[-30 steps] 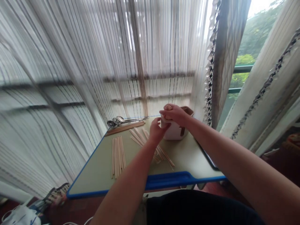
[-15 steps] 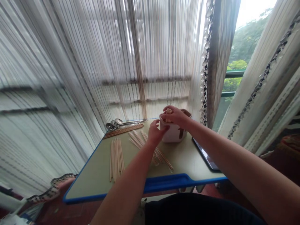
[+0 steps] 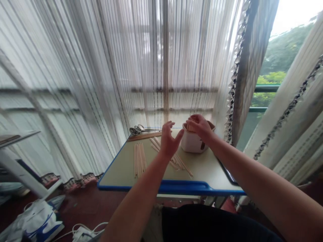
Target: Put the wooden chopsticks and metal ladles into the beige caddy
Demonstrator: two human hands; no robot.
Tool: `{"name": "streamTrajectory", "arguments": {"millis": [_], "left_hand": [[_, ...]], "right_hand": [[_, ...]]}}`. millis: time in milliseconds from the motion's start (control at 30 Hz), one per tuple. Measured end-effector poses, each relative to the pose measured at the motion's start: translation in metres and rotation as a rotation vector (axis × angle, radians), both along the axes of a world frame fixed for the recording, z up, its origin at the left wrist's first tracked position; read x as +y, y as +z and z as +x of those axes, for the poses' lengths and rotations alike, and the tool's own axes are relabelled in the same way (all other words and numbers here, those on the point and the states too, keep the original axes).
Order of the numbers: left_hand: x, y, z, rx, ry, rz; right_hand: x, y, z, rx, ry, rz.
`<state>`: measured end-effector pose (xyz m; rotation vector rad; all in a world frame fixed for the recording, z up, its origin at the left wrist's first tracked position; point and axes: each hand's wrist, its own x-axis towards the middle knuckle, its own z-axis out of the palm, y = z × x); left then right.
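My right hand [image 3: 200, 127] is closed around a bundle of light wooden chopsticks [image 3: 191, 127] at the top of a white box-shaped holder [image 3: 193, 143]; most of the bundle's length is down inside it. My left hand [image 3: 170, 139] hovers just left of the holder, thumb and fingers spread with nothing between them. Below that hand, loose chopsticks, some in clear wrappers [image 3: 183, 164], lie at a slant on the table. Farther left, a row of bare chopsticks [image 3: 139, 159] points toward me.
Several metal ladles [image 3: 137, 128] and brown chopsticks [image 3: 143, 136] lie along the table's back left. A dark flat device [image 3: 229, 174] is partly behind my right forearm. The table [image 3: 116, 174] has a blue rim; curtains hang behind it. Bags [image 3: 37, 218] and a white cable sit on the floor.
My left hand has come away from the holder's side and opened. My right hand keeps its hold on the chopsticks at the holder's rim. The view has swung left.
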<state>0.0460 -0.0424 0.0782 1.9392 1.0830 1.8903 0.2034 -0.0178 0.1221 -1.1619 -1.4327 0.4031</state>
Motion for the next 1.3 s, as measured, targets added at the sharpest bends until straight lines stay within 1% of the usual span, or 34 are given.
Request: {"name": "streamTrajectory", "arguments": {"millis": [67, 100, 133, 167, 200, 233, 300, 333, 367, 400, 433, 500, 567, 633, 800, 933, 1033, 1133, 1233, 1300], "left_hand": [[-0.010, 0.003, -0.029, -0.009, 0.021, 0.006], [-0.011, 0.002, -0.048, -0.018, 0.057, 0.006], [-0.012, -0.001, -0.068, -0.033, 0.116, 0.002], [-0.010, -0.007, -0.089, -0.059, 0.194, -0.016], [-0.008, -0.015, -0.110, -0.094, 0.276, -0.050], [-0.005, -0.024, -0.131, -0.129, 0.351, -0.102], [0.001, -0.047, -0.166, -0.169, 0.516, -0.206], [0.003, -0.058, -0.179, -0.155, 0.572, -0.249], [0.005, -0.069, -0.188, -0.127, 0.605, -0.296], [0.006, -0.077, -0.193, -0.115, 0.634, -0.326], [0.007, -0.083, -0.196, -0.105, 0.649, -0.334], [0.008, -0.090, -0.194, -0.080, 0.648, -0.308], [0.008, -0.090, -0.189, -0.069, 0.630, -0.289], [0.009, -0.088, -0.186, -0.064, 0.617, -0.295], [0.007, -0.086, -0.188, -0.063, 0.618, -0.362], [0.005, -0.085, -0.188, -0.031, 0.659, -0.446], [0.006, -0.085, -0.188, -0.001, 0.681, -0.465], [0.007, -0.085, -0.188, 0.014, 0.697, -0.478], [0.008, -0.085, -0.188, 0.036, 0.707, -0.510], [0.009, -0.086, -0.187, 0.067, 0.705, -0.516]], "right_hand": [[-0.011, 0.001, -0.009, -0.095, -0.180, 0.209], [-0.018, 0.000, -0.017, -0.147, -0.262, 0.320], [-0.026, -0.002, -0.026, -0.199, -0.309, 0.405], [-0.032, -0.006, -0.039, -0.251, -0.300, 0.441], [-0.039, -0.012, -0.053, -0.305, -0.234, 0.417], [-0.044, -0.021, -0.070, -0.366, -0.126, 0.338], [-0.053, -0.043, -0.108, -0.511, 0.115, 0.056], [-0.057, -0.056, -0.127, -0.589, 0.200, -0.065], [-0.059, -0.070, -0.145, -0.643, 0.240, -0.138], [-0.062, -0.082, -0.161, -0.659, 0.223, -0.165], [-0.063, -0.094, -0.174, -0.661, 0.174, -0.152], [-0.065, -0.111, -0.190, -0.732, 0.123, -0.145], [-0.065, -0.120, -0.196, -0.817, 0.098, -0.133], [-0.065, -0.123, -0.193, -0.854, 0.055, -0.127], [-0.067, -0.123, -0.185, -0.799, -0.023, -0.182], [-0.066, -0.125, -0.184, -0.722, -0.068, -0.234], [-0.066, -0.125, -0.184, -0.698, -0.075, -0.260], [-0.065, -0.120, -0.185, -0.784, -0.078, -0.296], [-0.060, -0.111, -0.188, -0.898, -0.058, -0.345], [-0.054, -0.104, -0.189, -0.931, -0.031, -0.378]]}}
